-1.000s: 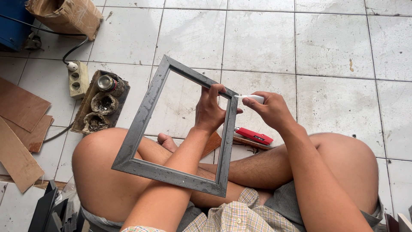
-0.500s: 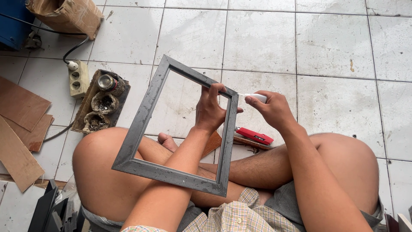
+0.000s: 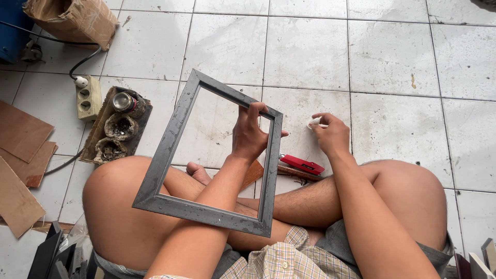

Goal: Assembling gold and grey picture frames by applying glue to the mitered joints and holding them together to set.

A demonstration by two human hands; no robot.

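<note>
The gray picture frame [image 3: 170, 155] is resting tilted on the person's crossed legs, with its near bottom rail lying over the knees and its far top corner standing up over the tiled floor [image 3: 310, 46]. It is probably light and stiff, a thin rectangle with an empty middle, and the painted rails look a little slippery, so a hold around one rail near a corner seems the safest. Its long axis is running from the lap away toward the floor, leaning a bit to the left.

The left hand [image 3: 250, 135] is reaching through the opening and is gripping the right rail close to the top corner, the fingers curled around it. Just to the right of the frame, the right hand [image 3: 330, 135] is pinching a small white piece [image 3: 313, 123] between thumb and fingertips. A red cutter [image 3: 302, 164] is lying on the floor below that hand. Left of the frame, a tray with old tins [image 3: 120, 126] and a power strip [image 3: 89, 96] are sitting.
</note>
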